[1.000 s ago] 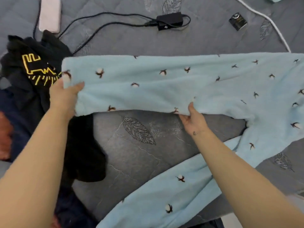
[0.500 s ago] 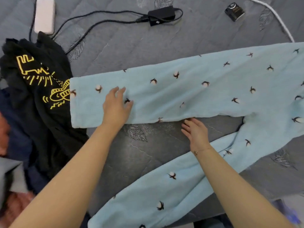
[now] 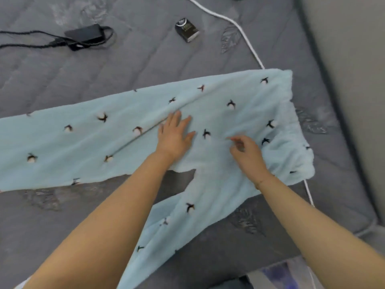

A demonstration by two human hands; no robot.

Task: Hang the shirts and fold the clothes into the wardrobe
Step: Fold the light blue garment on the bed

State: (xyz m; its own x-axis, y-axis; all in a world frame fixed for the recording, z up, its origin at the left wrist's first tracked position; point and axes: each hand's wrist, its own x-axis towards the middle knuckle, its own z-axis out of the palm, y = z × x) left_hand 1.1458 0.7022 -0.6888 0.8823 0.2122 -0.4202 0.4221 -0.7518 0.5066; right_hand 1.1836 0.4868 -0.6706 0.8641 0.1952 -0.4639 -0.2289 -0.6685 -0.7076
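Grey quilted bedding point(image 3: 125, 65) is carrying the pale blue pyjama trousers point(image 3: 87, 142), spread flat before me. I am pressing my left hand point(image 3: 175, 136), fingers straight, by the crotch seam, while my right hand point(image 3: 246, 152) is curling loosely just beside it, holding nothing. Smoothing outward should be flattening the creases. I am minding the white cable point(image 3: 245, 36) running beneath the waistband, with charger point(image 3: 85, 35) and small dark box point(image 3: 187, 30) lying beyond.
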